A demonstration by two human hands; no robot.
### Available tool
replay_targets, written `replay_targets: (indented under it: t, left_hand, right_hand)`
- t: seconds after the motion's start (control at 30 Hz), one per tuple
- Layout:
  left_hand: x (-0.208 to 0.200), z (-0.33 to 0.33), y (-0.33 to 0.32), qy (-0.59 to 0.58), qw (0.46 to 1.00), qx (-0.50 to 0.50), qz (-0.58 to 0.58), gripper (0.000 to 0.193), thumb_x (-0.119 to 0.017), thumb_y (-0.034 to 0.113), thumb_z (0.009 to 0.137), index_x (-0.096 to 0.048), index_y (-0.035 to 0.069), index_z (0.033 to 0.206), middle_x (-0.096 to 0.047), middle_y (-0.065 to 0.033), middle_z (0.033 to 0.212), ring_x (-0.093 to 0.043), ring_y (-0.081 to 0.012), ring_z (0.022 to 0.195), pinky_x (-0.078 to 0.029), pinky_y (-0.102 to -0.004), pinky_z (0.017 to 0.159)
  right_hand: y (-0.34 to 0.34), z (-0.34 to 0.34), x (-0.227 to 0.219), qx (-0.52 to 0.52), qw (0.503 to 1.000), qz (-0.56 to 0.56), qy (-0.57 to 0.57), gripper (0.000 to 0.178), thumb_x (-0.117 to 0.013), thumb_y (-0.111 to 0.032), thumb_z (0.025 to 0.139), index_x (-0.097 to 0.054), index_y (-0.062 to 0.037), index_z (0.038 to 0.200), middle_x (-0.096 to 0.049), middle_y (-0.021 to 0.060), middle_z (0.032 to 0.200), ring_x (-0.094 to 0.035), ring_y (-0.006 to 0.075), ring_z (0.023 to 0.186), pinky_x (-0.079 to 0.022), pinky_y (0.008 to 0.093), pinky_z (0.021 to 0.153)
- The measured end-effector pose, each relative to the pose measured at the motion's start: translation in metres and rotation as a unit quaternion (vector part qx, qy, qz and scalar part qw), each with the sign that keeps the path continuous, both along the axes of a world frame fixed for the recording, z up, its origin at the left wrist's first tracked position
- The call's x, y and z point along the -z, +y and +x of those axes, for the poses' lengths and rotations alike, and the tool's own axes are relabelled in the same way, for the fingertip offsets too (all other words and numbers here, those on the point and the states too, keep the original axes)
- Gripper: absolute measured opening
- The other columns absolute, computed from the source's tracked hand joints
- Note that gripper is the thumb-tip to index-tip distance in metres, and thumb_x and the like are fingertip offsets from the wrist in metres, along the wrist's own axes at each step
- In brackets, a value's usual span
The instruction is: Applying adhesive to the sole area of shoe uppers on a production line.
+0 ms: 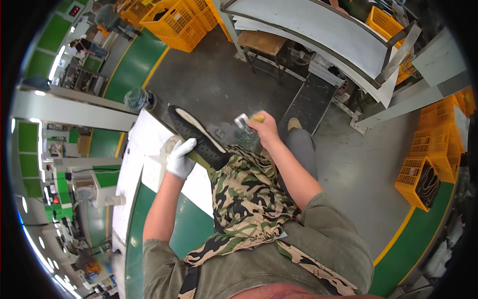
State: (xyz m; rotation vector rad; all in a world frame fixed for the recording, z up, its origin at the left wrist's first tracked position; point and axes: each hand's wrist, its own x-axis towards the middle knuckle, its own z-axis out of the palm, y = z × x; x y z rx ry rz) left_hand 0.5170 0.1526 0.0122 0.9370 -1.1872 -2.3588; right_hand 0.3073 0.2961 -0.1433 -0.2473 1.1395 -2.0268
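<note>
Shoe piece (199, 142), black, dotted with holes, pale strip along its upper right edge: left of centre in the frame, held up in front of the apron (251, 192). Can't tell if it's a sole or a whole shoe. Long axis slants, one end to the upper left, the other to the lower right by the apron's top left corner.

Key relation: shoe piece lies left of my right hand (267, 132), well apart, floor (209, 70) showing through the gap. My left hand (181, 158) is the near one, already on it.

Left hand, white glove: clamped on the shoe piece along its lower left side, fingers curled; some of the grip is hidden. Right hand, bare: closed round the yellow handle of a small brush (242, 121), or something brush-like, its whitish head pointing left, toward the shoe piece, not touching it. Head's a bit blurred, bristles unclear.

Further out: white table (195, 193) beneath my left forearm, clear jar (135, 98) near its far end, left of frame. Grey trouser leg (302, 152) just right of my right hand. Wooden stool (261, 42) top centre, bench (318, 25) upper right. Yellow crates (177, 25) at the top left, more yellow crates (413, 182) far right. Co-worker (107, 19) upper left, bending.
</note>
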Motion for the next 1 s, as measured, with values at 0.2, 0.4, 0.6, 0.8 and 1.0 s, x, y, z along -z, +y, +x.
replay_targets:
  t: [0.2, 0.4, 0.6, 0.8, 1.0]
  left_hand:
    - [-0.013, -0.173, -0.032, -0.085, 0.991, 0.076, -0.076, 0.038, -0.071, 0.014, 0.083, -0.059, 0.0, 0.117, -0.067, -0.0082, 0.107, -0.064, -0.0213, 0.098, -0.049, -0.0351, 0.092]
    - [-0.043, -0.377, -0.091, -0.03, 0.99, 0.077, -0.111, 0.037, -0.074, 0.018, 0.084, -0.063, 0.0, 0.115, -0.068, -0.0083, 0.109, -0.065, -0.021, 0.098, -0.05, -0.034, 0.093]
    - [-0.049, -0.516, -0.094, -0.033, 0.972, 0.073, -0.221, 0.044, -0.073, 0.023, 0.087, -0.059, 0.002, 0.122, -0.067, -0.0079, 0.111, -0.066, -0.0237, 0.1, -0.051, -0.0401, 0.093]
    - [0.007, -0.569, -0.13, 0.089, 0.957, 0.126, -0.245, 0.045, -0.076, 0.019, 0.083, -0.06, 0.002, 0.122, -0.068, -0.0088, 0.107, -0.066, -0.0228, 0.093, -0.055, -0.0369, 0.083]
    - [0.044, -0.595, -0.143, -0.036, 0.881, 0.064, -0.467, 0.047, -0.071, 0.015, 0.086, -0.058, 0.005, 0.13, -0.069, -0.0093, 0.108, -0.066, -0.0186, 0.094, -0.055, -0.0324, 0.08]
  right_hand:
    - [0.017, -0.026, 0.075, 0.045, 0.987, 0.14, -0.069, 0.021, -0.074, -0.002, 0.077, -0.054, -0.0071, 0.079, -0.056, 0.0007, 0.069, -0.05, 0.0087, 0.058, -0.039, 0.0257, 0.052]
    - [0.003, -0.053, 0.087, 0.057, 0.988, 0.118, -0.075, 0.021, -0.075, -0.005, 0.077, -0.054, -0.0069, 0.079, -0.056, 0.0004, 0.069, -0.05, 0.0083, 0.058, -0.038, 0.0248, 0.052]
    - [0.001, -0.058, 0.083, 0.034, 0.981, 0.065, -0.179, 0.021, -0.073, -0.003, 0.078, -0.053, -0.0072, 0.081, -0.057, 0.0004, 0.073, -0.051, 0.0088, 0.06, -0.04, 0.0245, 0.054]
    - [-0.004, -0.052, 0.07, 0.002, 0.98, 0.046, -0.194, 0.024, -0.073, -0.001, 0.079, -0.052, -0.0077, 0.086, -0.057, 0.0007, 0.075, -0.054, 0.0092, 0.062, -0.042, 0.0237, 0.056]
    - [-0.002, -0.05, 0.078, 0.012, 0.978, 0.036, -0.204, 0.023, -0.073, 0.001, 0.079, -0.054, -0.004, 0.089, -0.058, 0.0012, 0.079, -0.054, 0.0085, 0.067, -0.042, 0.024, 0.059]
